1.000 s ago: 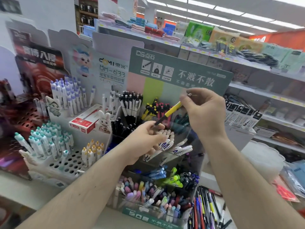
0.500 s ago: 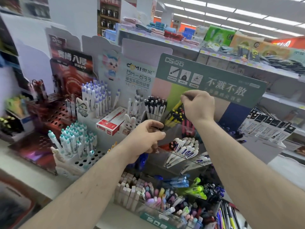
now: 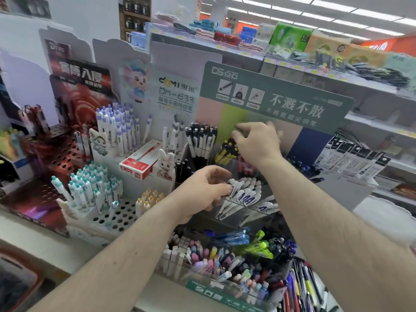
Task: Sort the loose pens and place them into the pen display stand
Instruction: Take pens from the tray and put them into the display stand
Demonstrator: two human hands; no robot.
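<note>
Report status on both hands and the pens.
Right hand open, blurred, above the yellow pens. Left hand curled at the white pens; grip unclear. Nothing blocking the stand.

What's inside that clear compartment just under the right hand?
Yellow-and-black pens stand upright inside it, below the right hand. The hand and wrist cover the compartment's right part, so how many pens it holds cannot be seen.

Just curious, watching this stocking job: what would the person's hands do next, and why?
Probably draw the right hand back toward the loose pens at the lower right: it hovers, blurred, above the yellow pens and seems to hold nothing, while the left hand touches the white pens.
</note>
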